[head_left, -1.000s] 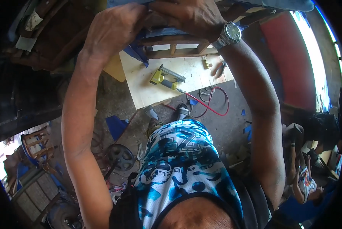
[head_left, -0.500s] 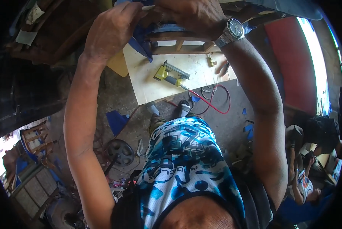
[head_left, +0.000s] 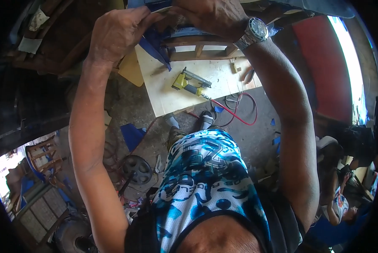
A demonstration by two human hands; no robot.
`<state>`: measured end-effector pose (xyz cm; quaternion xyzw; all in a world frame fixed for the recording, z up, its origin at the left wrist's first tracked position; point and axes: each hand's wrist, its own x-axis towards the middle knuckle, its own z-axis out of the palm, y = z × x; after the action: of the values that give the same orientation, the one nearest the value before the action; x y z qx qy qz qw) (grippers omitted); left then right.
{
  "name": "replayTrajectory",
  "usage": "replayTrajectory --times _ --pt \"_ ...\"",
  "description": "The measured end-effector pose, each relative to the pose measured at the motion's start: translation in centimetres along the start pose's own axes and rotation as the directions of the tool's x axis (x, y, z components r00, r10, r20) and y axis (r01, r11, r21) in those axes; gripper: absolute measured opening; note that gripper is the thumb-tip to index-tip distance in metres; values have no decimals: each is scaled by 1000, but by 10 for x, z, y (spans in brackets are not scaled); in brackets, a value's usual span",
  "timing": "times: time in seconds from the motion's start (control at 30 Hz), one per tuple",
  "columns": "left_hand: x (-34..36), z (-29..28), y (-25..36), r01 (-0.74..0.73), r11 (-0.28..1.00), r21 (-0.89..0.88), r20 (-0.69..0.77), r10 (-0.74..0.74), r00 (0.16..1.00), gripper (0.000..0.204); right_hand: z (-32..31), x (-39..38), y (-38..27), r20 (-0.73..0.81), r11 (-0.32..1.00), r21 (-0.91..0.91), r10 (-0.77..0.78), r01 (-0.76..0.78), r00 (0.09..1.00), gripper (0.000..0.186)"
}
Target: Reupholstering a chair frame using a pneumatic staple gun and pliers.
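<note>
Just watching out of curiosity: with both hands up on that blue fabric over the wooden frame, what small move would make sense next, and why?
Probably pull the blue fabric tighter over the wooden frame: the left hand and right hand both grip it, a loose flap hangs down, and the yellow staple gun lies unused.

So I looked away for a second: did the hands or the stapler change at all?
Barely. Both hands, left hand and right hand, keep gripping the blue fabric at the wooden frame, with only a slight shift. The yellow stapler stays untouched on the board, its red hose as before.
</note>
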<state>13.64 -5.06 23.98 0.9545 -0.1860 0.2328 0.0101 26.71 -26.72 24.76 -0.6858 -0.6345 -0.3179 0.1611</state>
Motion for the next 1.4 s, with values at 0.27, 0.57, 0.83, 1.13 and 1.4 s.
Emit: replayTrajectory --times 0.27,0.57,0.83,1.13,1.4 --pt "-6 -8 4 95 965 -243 -122 -127 984 18 1 0 6 -75 995 96 -23 30 997 13" --pt "-16 3 -1 50 998 -32 -53 -51 997 16 5 0 6 -87 980 197 -22 39 996 11" --pt "-19 0 -11 -1 1000 -16 -21 1 1000 21 9 3 -3 -83 990 138 16 -4 996 11" --pt "30 -12 53 45 917 396 -114 1 994 29 9 -36 -19 -38 970 -113 210 -213 977 16" --pt "77 20 119 -132 904 406 51 122 991 58 47 -195 -124 -355 619 325 780 -715 515 36"
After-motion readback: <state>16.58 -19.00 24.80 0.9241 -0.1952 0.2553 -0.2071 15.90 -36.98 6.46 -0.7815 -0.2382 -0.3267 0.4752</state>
